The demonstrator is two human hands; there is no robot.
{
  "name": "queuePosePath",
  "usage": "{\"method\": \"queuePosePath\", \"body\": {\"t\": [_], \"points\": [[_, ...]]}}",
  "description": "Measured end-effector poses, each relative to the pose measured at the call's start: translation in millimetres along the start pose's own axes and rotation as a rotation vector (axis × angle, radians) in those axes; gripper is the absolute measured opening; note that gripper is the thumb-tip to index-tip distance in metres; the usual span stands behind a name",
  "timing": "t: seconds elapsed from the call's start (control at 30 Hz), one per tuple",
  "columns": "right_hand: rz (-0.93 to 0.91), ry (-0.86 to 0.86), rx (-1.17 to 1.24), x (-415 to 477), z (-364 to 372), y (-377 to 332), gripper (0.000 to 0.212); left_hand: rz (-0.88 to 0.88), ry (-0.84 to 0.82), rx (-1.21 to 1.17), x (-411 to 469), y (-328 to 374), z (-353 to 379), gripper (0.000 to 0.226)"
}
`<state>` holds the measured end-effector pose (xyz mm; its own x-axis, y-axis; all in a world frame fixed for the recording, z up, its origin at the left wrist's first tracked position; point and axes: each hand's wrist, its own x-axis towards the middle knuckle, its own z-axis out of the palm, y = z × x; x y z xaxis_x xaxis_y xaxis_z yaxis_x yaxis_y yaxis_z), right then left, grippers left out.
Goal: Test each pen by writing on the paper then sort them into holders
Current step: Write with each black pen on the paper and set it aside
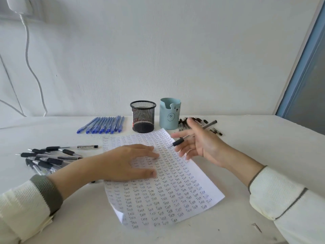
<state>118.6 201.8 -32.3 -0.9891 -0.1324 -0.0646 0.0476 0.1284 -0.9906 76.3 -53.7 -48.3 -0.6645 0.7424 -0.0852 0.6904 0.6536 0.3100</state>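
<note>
A white paper (pixel 207 176) covered with rows of the handwritten word "Test" lies in the middle of the table. My left hand (pixel 123 162) rests flat on its upper left part, fingers straight. Above the paper's top right corner, my right hand (pixel 202 143) holds a clear pen with a black grip (pixel 179 142) loosely between its fingers, the tip pointing down-left just over the paper. Behind the paper stand a black mesh holder (pixel 143 117) and a light blue bear holder (pixel 169 114); no pens show above either rim.
A row of several blue pens (pixel 103 126) lies left of the mesh holder. Several black-grip pens (pixel 45 159) are heaped at the left by my forearm, one apart (pixel 88 147). More black pens (pixel 215 131) lie right of the bear holder. A white wall stands behind.
</note>
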Motion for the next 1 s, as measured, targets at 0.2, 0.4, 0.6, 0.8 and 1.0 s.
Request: {"method": "queuePosePath", "body": {"t": [0.2, 0.4, 0.6, 0.8, 1.0], "points": [[-0.149, 0.169, -0.379, -17.9, 1.4, 23.1, 0.029, -0.008, -0.038, 0.030, 0.4, 2.6, 0.8, 0.066], [-0.210, 0.350, -0.394, -13.5, 3.7, 35.7, 0.052, 0.001, -0.015, 0.012, -1.4, 0.2, 3.4, 0.069], [-0.276, 0.359, -0.371, -11.6, 4.0, 38.8, 0.047, -0.005, -0.011, 0.017, -2.9, 4.9, 2.3, 0.065], [-0.262, 0.330, -0.384, -9.7, 3.7, 40.5, 0.048, -0.008, -0.014, 0.019, -2.4, 4.4, 2.7, 0.065], [-0.249, 0.335, -0.378, -11.3, 3.9, 38.0, 0.043, -0.013, -0.018, 0.018, -2.8, 4.3, 2.5, 0.066]]}}
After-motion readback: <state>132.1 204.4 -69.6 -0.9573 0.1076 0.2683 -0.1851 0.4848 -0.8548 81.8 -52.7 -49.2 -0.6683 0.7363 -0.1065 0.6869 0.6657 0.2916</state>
